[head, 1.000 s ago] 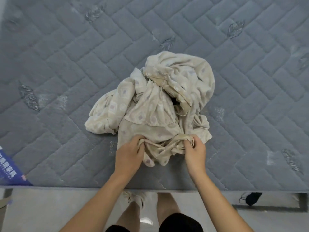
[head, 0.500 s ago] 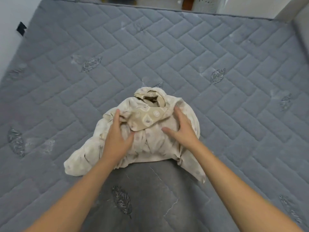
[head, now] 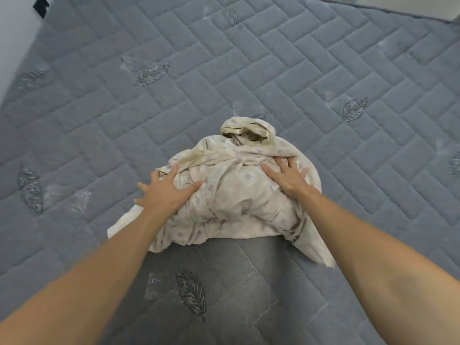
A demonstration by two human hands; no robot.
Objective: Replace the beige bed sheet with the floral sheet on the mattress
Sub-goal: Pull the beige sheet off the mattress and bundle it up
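Note:
The beige bed sheet lies bunched in a loose heap near the middle of the bare grey quilted mattress. My left hand rests flat on the heap's left side with its fingers spread. My right hand presses on the upper right of the heap, fingers straight and spread. Both arms reach out over the mattress. No floral sheet is in view.
The mattress fills nearly the whole view, with embroidered leaf marks scattered over it. A pale wall runs along its left edge, with a small dark tag at the top-left corner.
A second ago both hands gripped the sheet's near edge at the foot of the mattress. They have since pushed the bundle farther onto the mattress and now lie flat on top of it.

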